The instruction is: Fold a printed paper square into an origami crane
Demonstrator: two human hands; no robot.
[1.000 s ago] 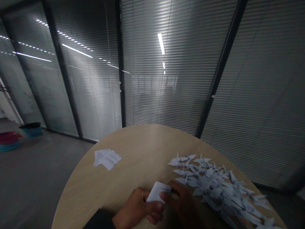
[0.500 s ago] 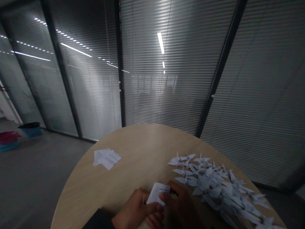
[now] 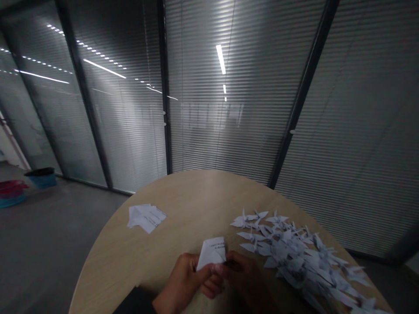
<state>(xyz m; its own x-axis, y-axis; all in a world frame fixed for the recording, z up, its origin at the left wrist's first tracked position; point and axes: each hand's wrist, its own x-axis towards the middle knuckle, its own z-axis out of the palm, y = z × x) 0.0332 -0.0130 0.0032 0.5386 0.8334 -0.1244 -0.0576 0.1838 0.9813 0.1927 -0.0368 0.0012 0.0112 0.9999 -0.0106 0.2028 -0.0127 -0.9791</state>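
We look down on a round, pale wood worktop (image 3: 183, 196) that fills the lower middle of the frame, its curved edge running from the lower left up past the centre. Behind it, across the whole upper half, stand tall glass walls (image 3: 229, 100) with closed slatted blinds and dark frames, and strips of ceiling light mirror in the glass. At the left edge, on the grey floor (image 3: 42, 235), sit a blue tub (image 3: 42, 176) and, just beside it, a red and blue one (image 3: 11, 192). On the worktop, left of centre, lies a small loose stack of white paper sheets (image 3: 146, 216), well apart from our hands. Along the lower right spreads a wide heap of folded paper cranes (image 3: 294, 257), reaching from the middle of the worktop down to the bottom right corner. At the bottom centre our left hand (image 3: 186, 285) and our right hand (image 3: 247, 283) meet, both dim in the low light. Between them stands the folded paper piece (image 3: 212, 253), white with faint print, lifted a little off the worktop and tilted up. The left fingers (image 3: 209, 272) pinch its lower edge, and the right fingers (image 3: 229, 266) press on its lower right corner. The nearest cranes lie just beside the right hand; nothing lies between the hands and the paper stack.
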